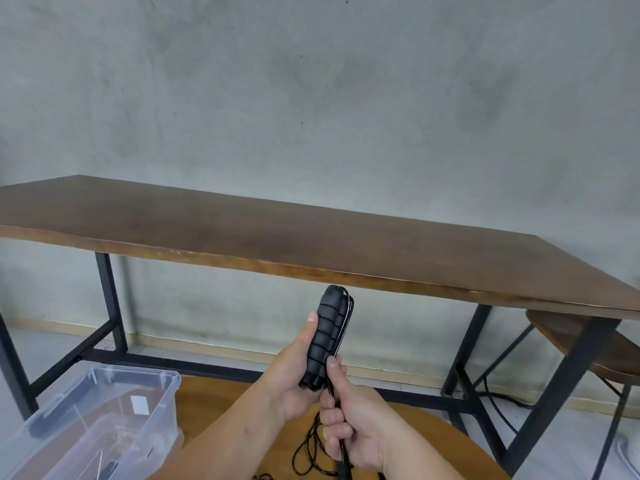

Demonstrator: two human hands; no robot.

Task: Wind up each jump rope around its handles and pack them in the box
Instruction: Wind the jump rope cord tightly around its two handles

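Below the near edge of a long brown wooden table [311, 233] with black metal legs, two bare hands met in the lower middle of the view. The left hand [294, 372] was wrapped around a pair of black ribbed foam jump-rope handles [323, 336], held side by side and pointing upward. Its thumb [311, 323] lay straight along the left side of the handles, while the other fingers curled behind them, out of sight. A few turns of thin black cord ran lengthwise over the top of the handles and down their right side.

The right hand [353, 424] sat just below and to the right, touching the left hand. It was clenched around the loose black rope cord [313, 448], with its thumb [334, 370] pressed up against the lower end of the handles and the fingers folded tightly over the cord. From this fist the cord hung down in loose loops onto a round light-brown wooden surface [214, 403] at the bottom of the view.

To the lower left, on that same round surface, stood a clear plastic storage box [114, 393], open at the top, well apart from the hands. What lay inside it was too unclear to tell. At the far right, a round brown wooden stool [561, 327] on a black metal frame was tucked partly under the table. A grey concrete wall [311, 98] filled the background.
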